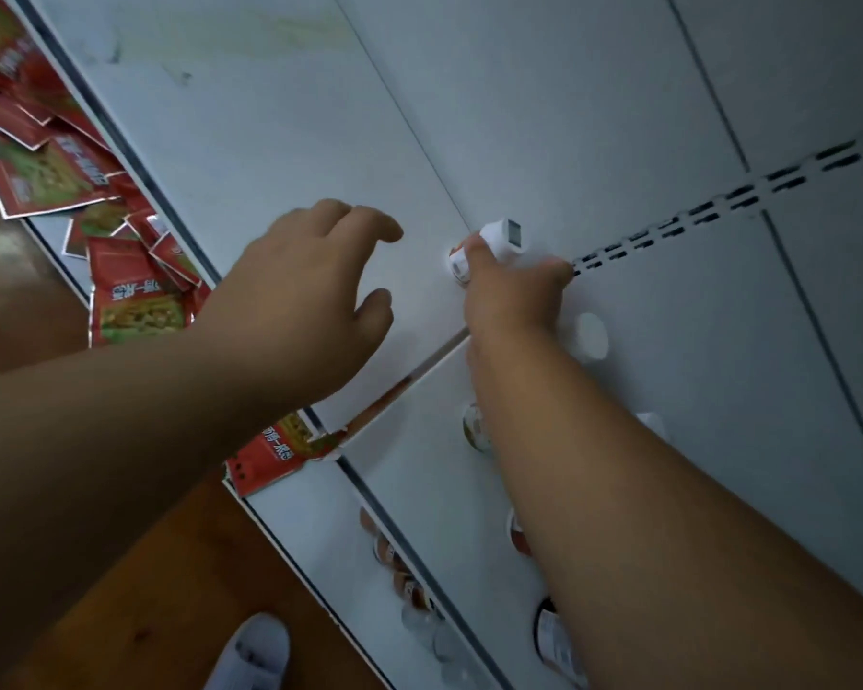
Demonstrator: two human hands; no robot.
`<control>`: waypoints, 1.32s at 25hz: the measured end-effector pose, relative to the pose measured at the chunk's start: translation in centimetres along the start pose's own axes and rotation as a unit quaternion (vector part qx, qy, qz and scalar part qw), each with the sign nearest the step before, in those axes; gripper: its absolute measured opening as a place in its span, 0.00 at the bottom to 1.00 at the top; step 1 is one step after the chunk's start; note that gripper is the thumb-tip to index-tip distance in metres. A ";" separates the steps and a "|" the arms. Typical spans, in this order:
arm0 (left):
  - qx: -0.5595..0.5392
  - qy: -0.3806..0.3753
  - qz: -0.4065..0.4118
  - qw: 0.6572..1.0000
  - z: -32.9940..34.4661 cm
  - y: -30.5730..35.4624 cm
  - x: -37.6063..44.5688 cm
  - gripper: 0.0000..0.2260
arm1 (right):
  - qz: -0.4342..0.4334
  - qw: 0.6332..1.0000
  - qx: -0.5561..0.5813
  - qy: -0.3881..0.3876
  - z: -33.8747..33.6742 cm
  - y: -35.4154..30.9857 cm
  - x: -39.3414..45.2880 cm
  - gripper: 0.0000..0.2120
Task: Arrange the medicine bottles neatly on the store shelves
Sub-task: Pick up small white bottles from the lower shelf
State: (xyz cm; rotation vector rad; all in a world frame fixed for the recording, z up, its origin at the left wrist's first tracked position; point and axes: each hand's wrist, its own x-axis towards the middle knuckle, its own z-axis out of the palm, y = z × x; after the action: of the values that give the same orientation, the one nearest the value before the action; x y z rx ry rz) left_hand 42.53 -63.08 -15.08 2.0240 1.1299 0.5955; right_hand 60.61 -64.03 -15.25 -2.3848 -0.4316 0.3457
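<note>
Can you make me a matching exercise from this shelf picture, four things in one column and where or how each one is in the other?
Column one:
1. left hand
2. right hand
3. red packets
4. white slipper

Column two:
A. on the wooden floor at the bottom
B. grips a white bottle
C. heaped on the lower shelf at left
D. open, holds nothing

Pairs: 1-D, 2-B, 3-C, 4-A
</note>
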 end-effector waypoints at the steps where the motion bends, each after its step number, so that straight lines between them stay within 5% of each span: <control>1: -0.006 0.006 0.002 1.000 0.4 -0.6 0.1 0.21 | 0.010 1.000 0.017 0.004 1.0 -0.3 1.1 0.31; 6: -0.050 -0.005 -0.001 0.999 1.2 -1.2 0.4 0.21 | -0.004 1.000 0.016 0.007 2.8 -0.8 3.1 0.26; 9: -0.087 0.001 -0.032 0.996 -1.0 -0.5 -0.8 0.23 | 0.004 0.991 0.111 -0.074 1.5 -0.9 -0.3 0.20; 13: -0.167 0.022 -0.110 0.980 -8.4 2.2 -5.4 0.25 | 0.118 0.921 0.229 -0.291 -3.4 -4.0 -10.3 0.11; 18: -0.215 0.058 -0.184 0.957 -22.1 7.6 -11.9 0.20 | 0.144 0.839 0.315 -0.419 -10.9 -14.1 -21.6 0.13; 23: -0.224 0.037 -0.141 0.964 -34.0 13.7 -14.6 0.23 | 0.103 0.811 0.374 -0.438 -18.3 -24.6 -29.3 0.23; 26: -0.218 0.032 -0.097 0.971 -39.9 16.6 -14.3 0.24 | 0.063 0.799 0.388 -0.454 -21.6 -29.0 -32.1 0.18; 33: -0.252 0.026 -0.082 0.964 -42.5 21.4 -8.3 0.26 | -0.026 0.827 0.358 -0.432 -23.5 -34.6 -30.1 0.17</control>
State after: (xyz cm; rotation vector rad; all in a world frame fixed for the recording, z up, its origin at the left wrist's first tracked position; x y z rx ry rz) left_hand 20.35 -61.83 27.85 1.4733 1.0369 0.7651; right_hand 34.17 -64.80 29.00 -1.3642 -0.6180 1.3227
